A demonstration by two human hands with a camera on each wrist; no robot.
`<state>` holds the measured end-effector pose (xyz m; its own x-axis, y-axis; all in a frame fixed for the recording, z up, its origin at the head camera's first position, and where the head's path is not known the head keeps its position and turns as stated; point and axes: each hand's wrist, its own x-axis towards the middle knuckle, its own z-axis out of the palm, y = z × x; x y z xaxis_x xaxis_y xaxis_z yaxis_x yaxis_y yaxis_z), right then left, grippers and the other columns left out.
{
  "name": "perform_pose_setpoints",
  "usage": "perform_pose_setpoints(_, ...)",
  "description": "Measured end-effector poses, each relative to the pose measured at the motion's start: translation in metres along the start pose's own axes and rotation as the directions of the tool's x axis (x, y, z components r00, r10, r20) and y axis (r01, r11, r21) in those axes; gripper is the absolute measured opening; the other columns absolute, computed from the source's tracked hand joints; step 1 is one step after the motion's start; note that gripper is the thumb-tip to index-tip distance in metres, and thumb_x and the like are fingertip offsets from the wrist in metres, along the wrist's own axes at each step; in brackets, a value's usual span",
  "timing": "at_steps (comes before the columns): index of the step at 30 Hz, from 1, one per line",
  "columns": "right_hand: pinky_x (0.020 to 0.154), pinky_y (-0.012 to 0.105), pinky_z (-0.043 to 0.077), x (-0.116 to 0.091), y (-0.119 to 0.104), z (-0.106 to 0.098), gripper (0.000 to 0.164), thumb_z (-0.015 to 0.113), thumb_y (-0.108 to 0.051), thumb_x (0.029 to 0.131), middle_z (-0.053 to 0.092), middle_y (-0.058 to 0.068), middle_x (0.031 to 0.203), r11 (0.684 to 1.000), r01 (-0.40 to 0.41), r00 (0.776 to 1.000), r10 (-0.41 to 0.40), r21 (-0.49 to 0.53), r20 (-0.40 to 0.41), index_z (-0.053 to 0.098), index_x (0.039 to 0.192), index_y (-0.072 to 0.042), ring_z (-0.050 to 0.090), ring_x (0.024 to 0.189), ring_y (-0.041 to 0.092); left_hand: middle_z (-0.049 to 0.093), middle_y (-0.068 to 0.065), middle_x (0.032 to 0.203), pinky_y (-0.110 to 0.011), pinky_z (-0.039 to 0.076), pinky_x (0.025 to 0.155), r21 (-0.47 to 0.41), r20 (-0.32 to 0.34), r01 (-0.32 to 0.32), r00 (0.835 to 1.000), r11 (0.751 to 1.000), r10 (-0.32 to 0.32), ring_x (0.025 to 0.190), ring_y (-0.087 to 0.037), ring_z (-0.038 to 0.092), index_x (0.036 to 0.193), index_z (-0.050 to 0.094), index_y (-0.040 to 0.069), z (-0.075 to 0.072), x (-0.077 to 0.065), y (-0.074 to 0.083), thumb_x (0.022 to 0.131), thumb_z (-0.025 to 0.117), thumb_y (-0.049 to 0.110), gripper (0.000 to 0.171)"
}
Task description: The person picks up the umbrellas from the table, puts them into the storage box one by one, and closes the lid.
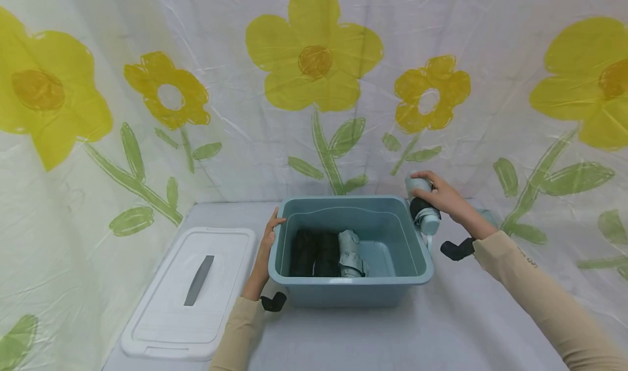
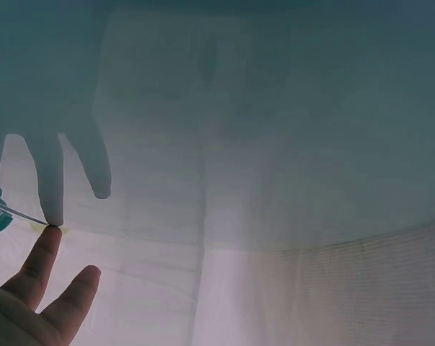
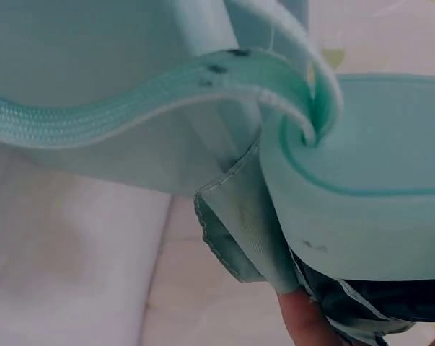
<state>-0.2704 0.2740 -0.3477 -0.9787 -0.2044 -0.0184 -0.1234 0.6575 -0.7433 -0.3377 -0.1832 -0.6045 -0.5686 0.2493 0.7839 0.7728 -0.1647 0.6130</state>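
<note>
My right hand (image 1: pixel 448 198) grips a folded pale teal umbrella (image 1: pixel 429 223) just outside the right rim of a blue-grey plastic bin (image 1: pixel 343 295). In the right wrist view the umbrella's smooth handle (image 3: pixel 368 223) and looped wrist strap (image 3: pixel 145 108) fill the foreground. Inside the bin, toward its left, lie a black folded umbrella (image 1: pixel 303 254), a second black one (image 1: pixel 326 254) and a pale grey-blue one (image 1: pixel 350 251), side by side. My left hand (image 1: pixel 267 240) rests at the bin's left rim, fingers extended; its reflection shows on the bin wall in the left wrist view.
A white lid (image 1: pixel 162 305) with a grey handle (image 1: pixel 198 281) lies on the table left of the bin. Behind my right wrist, a pale teal item (image 1: pixel 488 216) is mostly hidden. A flower-printed curtain (image 1: pixel 235 158) hangs behind the table.
</note>
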Motion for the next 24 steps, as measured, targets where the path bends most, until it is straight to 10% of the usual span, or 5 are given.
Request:
perform_pose_setpoints(2,0.094,0.06,0.031,-0.001,-0.003,0.0,0.058,0.053,-0.037,0.093,0.02,0.025,0.148,1.0,0.008,1.0,-0.008,0.003,0.009,0.031,0.14,-0.013,0.028,0.127,0.045,0.003,-0.014,0.156,-0.051,0.014,0.109,0.039,-0.045,0.258,0.966,0.965,-0.256,0.142,-0.034,0.001,0.134,0.04,0.009,0.025,0.015,0.081,0.1,0.017,0.019,0.043)
perform_pose_setpoints(3,0.093,0.059,0.032,-0.001,-0.004,0.0,0.058,0.053,-0.038,0.093,0.02,0.026,0.147,1.0,0.01,1.0,-0.01,0.002,0.012,0.031,0.14,-0.013,0.029,0.126,0.045,0.0,-0.017,0.155,-0.056,0.017,0.106,0.063,-0.064,0.387,0.921,0.92,-0.383,0.141,-0.038,0.001,0.133,0.04,0.013,0.037,0.022,0.122,0.1,0.015,0.017,0.041)
perform_pose_setpoints(6,0.092,0.058,0.033,-0.003,-0.009,-0.001,0.058,0.053,-0.038,0.092,0.021,0.025,0.146,1.0,0.011,1.0,-0.011,0.005,0.015,0.031,0.14,-0.014,0.031,0.123,0.044,0.0,-0.025,0.153,-0.056,0.018,0.105,0.097,-0.078,0.454,0.891,0.886,-0.447,0.139,-0.045,0.002,0.131,0.039,0.01,0.056,0.045,0.18,0.098,0.01,0.005,0.044)
perform_pose_setpoints(11,0.091,0.055,0.034,-0.003,-0.014,0.0,0.057,0.052,-0.038,0.093,0.022,0.024,0.146,0.999,0.016,1.0,-0.017,0.048,0.021,0.031,0.14,-0.014,0.031,0.123,0.043,0.0,-0.023,0.153,-0.06,0.012,0.106,0.044,-0.08,0.454,0.889,0.89,-0.45,0.14,-0.041,0.0,0.128,0.029,-0.014,0.06,0.052,0.195,0.097,0.012,0.003,0.04)
perform_pose_setpoints(24,0.093,0.055,0.034,0.0,-0.029,0.029,0.053,0.05,-0.037,0.094,0.019,0.022,0.147,0.994,0.037,0.989,-0.051,0.102,0.139,0.03,0.137,-0.015,0.027,0.127,0.043,-0.001,-0.017,0.155,-0.063,0.007,0.105,-0.009,-0.085,0.442,0.893,0.897,-0.441,0.141,-0.037,-0.003,0.131,0.03,-0.012,0.056,0.045,0.177,0.098,0.014,0.008,0.042)
